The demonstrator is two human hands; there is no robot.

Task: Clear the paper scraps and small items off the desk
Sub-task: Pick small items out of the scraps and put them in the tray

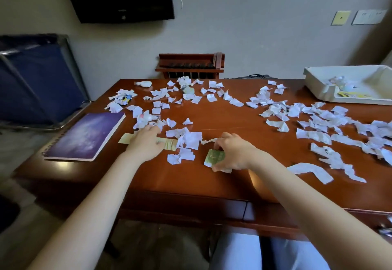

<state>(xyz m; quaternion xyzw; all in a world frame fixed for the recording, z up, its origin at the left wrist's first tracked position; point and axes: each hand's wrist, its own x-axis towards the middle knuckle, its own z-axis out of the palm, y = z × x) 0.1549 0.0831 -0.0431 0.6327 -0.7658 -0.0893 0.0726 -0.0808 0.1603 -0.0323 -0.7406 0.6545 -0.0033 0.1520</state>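
Pale plaster wall backs a red-brown wooden desk (212, 117), littered from end to end with torn white paper scraps (191, 139). A white plastic tray (318, 91) sits at the far right corner and already holds a few scraps.

The right hand (235, 155) is at the near middle of the desk. Its grip is closed, thumb and curled fingers pinching a small green card (214, 157) whose lower edge touches the wood.

The left hand (146, 143) lies palm down with fingers straight. It holds nothing and presses on a long pale green paper strip (169, 143). The strip's long axis runs left to right, both ends showing beside the hand.

The tray lies away and to the right of both hands, well apart from them, with the thickest drift of scraps between. The right hand is the nearer, so carrying the card there would probably fall to it, reaching forward and right across that drift.

Both forearms stretch out low over the near edge, wrists roughly level.

A toy car (125, 99) and a small white bottle (145, 83) wait among the far-left scraps, beyond a purple spiral notebook (84, 136).
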